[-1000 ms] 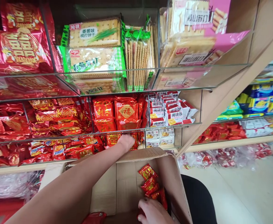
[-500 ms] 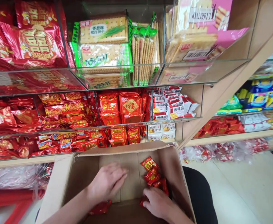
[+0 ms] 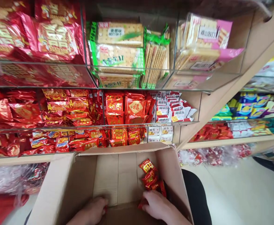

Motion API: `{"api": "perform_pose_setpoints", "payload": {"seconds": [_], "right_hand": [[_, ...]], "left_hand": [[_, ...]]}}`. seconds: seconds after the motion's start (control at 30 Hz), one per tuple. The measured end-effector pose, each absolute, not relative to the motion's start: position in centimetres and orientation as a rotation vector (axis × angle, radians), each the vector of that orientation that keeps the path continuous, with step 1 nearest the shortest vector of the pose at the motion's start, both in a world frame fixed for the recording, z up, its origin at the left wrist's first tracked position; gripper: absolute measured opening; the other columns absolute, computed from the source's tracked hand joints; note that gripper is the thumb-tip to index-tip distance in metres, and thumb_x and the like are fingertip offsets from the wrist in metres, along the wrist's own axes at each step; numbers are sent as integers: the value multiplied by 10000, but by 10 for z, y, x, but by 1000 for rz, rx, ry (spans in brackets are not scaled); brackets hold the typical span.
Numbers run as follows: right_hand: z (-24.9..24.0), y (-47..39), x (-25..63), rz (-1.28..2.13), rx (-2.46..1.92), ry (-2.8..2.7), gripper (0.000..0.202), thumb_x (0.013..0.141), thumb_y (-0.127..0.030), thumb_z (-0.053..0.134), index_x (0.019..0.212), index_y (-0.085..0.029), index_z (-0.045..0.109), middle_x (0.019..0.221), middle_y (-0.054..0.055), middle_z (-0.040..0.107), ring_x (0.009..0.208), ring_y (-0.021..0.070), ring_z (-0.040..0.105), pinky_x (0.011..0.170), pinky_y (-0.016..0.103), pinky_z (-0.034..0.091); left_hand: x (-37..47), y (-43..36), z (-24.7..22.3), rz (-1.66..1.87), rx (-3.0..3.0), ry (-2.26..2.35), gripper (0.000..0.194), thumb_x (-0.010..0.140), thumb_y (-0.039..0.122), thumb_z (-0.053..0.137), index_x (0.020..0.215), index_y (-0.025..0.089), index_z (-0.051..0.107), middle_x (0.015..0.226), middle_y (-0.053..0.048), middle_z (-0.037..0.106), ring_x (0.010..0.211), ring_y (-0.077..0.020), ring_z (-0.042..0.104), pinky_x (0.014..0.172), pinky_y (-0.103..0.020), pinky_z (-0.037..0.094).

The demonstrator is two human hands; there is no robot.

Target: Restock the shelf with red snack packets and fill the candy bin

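Note:
Both hands are down inside an open cardboard box (image 3: 114, 181). My left hand (image 3: 93, 209) is at the box's near left, its fingers curled over a red packet (image 3: 106, 208) of which only a sliver shows. On the other side, my right hand (image 3: 157, 204) is closed around a red wrapped snack (image 3: 141, 204), mostly hidden under the fingers. Just beyond it, several small red-and-gold snack packets (image 3: 149, 176) lie in a row along the box's right wall.
Behind the box rise shelves with clear dividers, holding green-wrapped crackers (image 3: 120, 59), pink-wrapped crackers (image 3: 204, 43), large red packets (image 3: 55, 40) and small white packets (image 3: 160, 131). A slanted wooden panel (image 3: 216, 97) stands at right. Plastic-bagged goods (image 3: 212, 154) lie below the shelves.
My left hand has moved down and left, from above the box's middle onto the red packet at the near left. My right hand stays by the packets. The view has shifted slightly.

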State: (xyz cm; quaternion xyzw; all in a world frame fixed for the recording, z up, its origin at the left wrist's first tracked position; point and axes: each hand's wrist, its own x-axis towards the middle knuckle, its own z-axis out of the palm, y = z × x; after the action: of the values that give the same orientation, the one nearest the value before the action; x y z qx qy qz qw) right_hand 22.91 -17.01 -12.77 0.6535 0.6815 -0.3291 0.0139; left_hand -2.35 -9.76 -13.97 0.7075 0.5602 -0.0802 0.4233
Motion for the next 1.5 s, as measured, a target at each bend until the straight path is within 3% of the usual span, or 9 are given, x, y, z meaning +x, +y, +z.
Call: {"api": "perform_pose_setpoints", "payload": {"seconds": [0.17,0.3,0.43,0.6,0.87,1.03,1.13,1.23,1.5], "right_hand": [[-139,-177,232,-1099,2099,2155,227,688,-292,513,893,-212,572,911,59,582,851,193,543,740,279,393],[-130,-170,230,-1302,2211,2174,332,688,-259,523,1012,-188,530,1014,78,558,954,195,504,822,287,358],[-95,-156,221,-1983,2279,2215,463,730,-331,515,1151,-160,423,1053,89,554,969,188,509,828,294,379],[-71,-151,219,-2735,2240,2042,324,737,-390,522,966,-161,538,924,50,602,880,192,544,779,322,413],[-86,-159,219,-2508,2525,2068,299,719,-428,532,802,-145,580,663,0,567,619,134,514,575,237,418],[-88,-161,220,-2497,2592,2153,267,750,-390,509,876,-157,547,797,31,589,763,174,531,687,271,423],[-89,-164,222,-2416,2565,2212,251,741,-367,527,882,-160,525,815,39,586,762,176,530,691,275,423],[-91,-166,223,-2247,2597,2316,246,726,-342,552,893,-164,517,837,43,583,769,176,526,704,277,415],[-94,-163,222,-3088,2414,1833,243,694,-310,605,883,-173,538,803,19,594,739,159,546,675,278,425]], "left_hand": [[-17,-86,-134,-123,1493,1556,295,668,311,394,401,190,431,472,5,471,579,-197,538,540,-292,380],[0,-82,-116,163,1471,1299,249,647,424,505,603,186,565,577,19,563,627,-158,528,613,-264,385],[29,-92,-85,421,1032,969,412,681,504,506,946,191,544,871,-31,617,753,-148,557,660,-250,406],[59,-106,-58,604,778,800,353,714,387,544,999,180,516,931,-70,602,760,-149,569,687,-281,430],[75,-116,-57,673,749,952,296,655,409,596,795,152,552,753,-32,625,641,-127,562,625,-257,434],[73,-128,-69,645,926,926,299,699,378,557,933,204,491,973,-19,568,821,-136,546,620,-222,440],[66,-130,-74,505,1100,939,278,730,363,520,947,195,482,908,-24,578,699,-120,560,512,-190,409],[59,-123,-69,554,1330,996,238,736,328,518,930,190,520,869,-21,586,755,-131,544,634,-220,425],[68,-119,-45,675,1108,1049,306,669,345,595,884,169,467,752,0,561,712,-114,525,652,-221,432]]}}
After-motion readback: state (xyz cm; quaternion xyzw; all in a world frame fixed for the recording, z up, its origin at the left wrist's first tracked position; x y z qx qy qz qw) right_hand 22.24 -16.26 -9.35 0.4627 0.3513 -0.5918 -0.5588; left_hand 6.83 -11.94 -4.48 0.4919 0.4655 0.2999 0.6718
